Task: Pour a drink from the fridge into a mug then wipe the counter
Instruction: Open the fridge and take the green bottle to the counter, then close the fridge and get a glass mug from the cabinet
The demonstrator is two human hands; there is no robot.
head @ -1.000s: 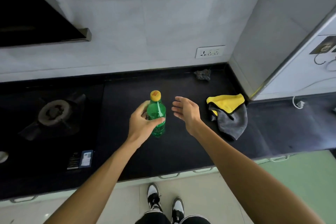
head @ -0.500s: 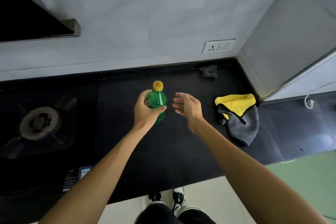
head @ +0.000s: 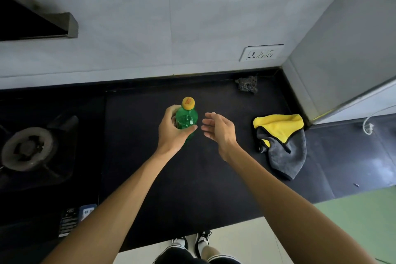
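Note:
A green plastic bottle point(head: 186, 118) with a yellow cap point(head: 188, 102) stands upright on the black counter point(head: 192, 178). My left hand point(head: 173, 130) is wrapped around its body from the left. My right hand point(head: 218, 129) hovers just right of the bottle, fingers spread, holding nothing and a small gap away from it. A yellow and grey cloth point(head: 280, 141) lies crumpled on the counter to the right. No mug is in view.
A gas burner point(head: 27, 148) sits at the left, with a dark hood point(head: 36, 25) above it. A small dark scrubber point(head: 247, 84) lies at the back wall under a wall socket point(head: 261, 52). A grey fridge side point(head: 342, 49) rises at the right.
The view has shifted forward over the counter. My left hand keeps its hold on the bottle, and my right hand has stayed open beside it.

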